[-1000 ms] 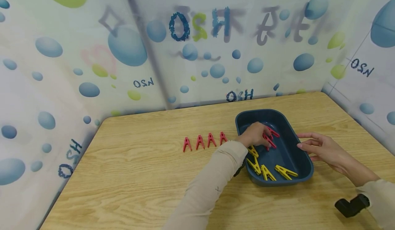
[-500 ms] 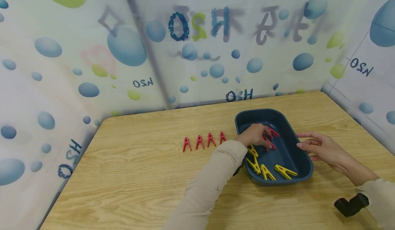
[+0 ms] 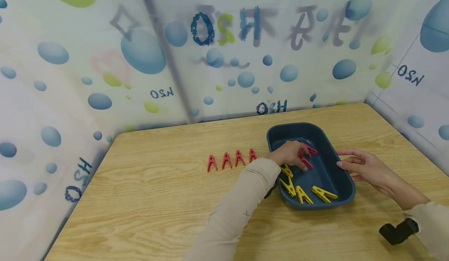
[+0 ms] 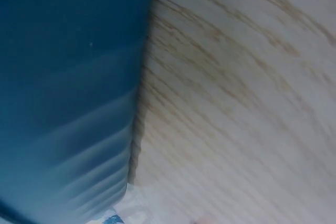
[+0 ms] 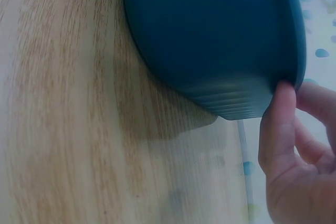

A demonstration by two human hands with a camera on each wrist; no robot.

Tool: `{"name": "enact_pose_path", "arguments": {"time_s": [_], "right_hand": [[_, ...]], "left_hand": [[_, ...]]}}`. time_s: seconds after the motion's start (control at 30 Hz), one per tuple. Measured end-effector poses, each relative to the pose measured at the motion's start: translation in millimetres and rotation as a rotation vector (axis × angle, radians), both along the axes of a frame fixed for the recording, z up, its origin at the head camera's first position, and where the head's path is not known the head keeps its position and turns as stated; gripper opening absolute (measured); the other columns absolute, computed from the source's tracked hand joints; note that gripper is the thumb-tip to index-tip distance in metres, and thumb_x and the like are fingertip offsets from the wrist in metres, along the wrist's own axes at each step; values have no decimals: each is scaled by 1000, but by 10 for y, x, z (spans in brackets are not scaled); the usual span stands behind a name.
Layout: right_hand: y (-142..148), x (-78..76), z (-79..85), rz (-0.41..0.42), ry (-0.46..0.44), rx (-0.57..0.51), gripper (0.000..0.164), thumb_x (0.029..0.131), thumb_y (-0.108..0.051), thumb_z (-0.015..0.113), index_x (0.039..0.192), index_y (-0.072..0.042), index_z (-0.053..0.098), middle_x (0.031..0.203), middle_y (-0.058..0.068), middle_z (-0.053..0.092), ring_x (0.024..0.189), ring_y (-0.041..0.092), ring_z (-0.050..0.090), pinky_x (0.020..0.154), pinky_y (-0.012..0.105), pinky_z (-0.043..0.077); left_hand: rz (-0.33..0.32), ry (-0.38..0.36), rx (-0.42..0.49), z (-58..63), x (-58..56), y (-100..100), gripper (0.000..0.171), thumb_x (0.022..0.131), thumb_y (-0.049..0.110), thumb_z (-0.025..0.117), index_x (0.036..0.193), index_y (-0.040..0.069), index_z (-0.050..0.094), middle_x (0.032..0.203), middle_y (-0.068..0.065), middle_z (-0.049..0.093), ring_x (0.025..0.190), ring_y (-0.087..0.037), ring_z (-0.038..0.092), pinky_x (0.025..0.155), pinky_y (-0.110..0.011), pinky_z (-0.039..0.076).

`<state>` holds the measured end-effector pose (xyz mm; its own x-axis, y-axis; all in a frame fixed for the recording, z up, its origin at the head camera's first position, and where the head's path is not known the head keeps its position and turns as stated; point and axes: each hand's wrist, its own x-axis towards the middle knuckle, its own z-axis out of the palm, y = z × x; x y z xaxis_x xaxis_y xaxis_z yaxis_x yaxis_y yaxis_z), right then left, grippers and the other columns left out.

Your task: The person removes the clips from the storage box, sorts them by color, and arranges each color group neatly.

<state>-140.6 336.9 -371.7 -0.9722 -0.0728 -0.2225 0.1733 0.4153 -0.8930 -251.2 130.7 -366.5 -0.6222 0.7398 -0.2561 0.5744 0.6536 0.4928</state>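
A: Start with the left hand [image 3: 291,153]. What is in it?

B: It is down inside the basin, fingers bent around the red pegs [image 3: 306,161] lying there. They're smooth, plastic-looking, each with two legs. Whether it pinches one or only touches, I can't tell.

A: And the right hand [image 3: 370,172]?

B: It holds the basin's edge lightly, thumb and fingers at the rim, on the side away from the left hand.

A: Describe the basin.

B: The basin [image 3: 322,174] is dark blue and slightly glossy, a deep rectangle with rounded corners. Four yellow pegs [image 3: 324,194] lie at its near end, splayed like the letter A.

A: Beyond it?

B: Four red pegs in a row [image 3: 226,160] on the table [image 3: 151,202], to the left of the basin; a cream sleeve [image 3: 228,214] partly covers the last. The tabletop has a streaky wood grain. Behind hangs a pale backdrop [image 3: 144,52], faintly creased, printed with blue and green drops.

A: Do the wrist views add anything?

B: Yes: stepped bands on the basin's outer wall, and from the right wrist, digits against the rim from below. The pegs show only from the head.
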Motion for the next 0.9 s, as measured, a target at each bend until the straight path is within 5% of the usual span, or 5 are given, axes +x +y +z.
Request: {"name": "enact_pose_path", "arguments": {"time_s": [0.9], "right_hand": [[-2, 7, -2, -7, -8, -8, 49, 87, -31, 56, 127, -8, 40, 101, 4, 56, 83, 3, 55, 67, 33, 49]], "left_hand": [[-35, 65, 28, -14, -16, 0, 33, 70, 24, 76, 99, 13, 66, 98, 7, 57, 85, -4, 46, 66, -10, 35]]}}
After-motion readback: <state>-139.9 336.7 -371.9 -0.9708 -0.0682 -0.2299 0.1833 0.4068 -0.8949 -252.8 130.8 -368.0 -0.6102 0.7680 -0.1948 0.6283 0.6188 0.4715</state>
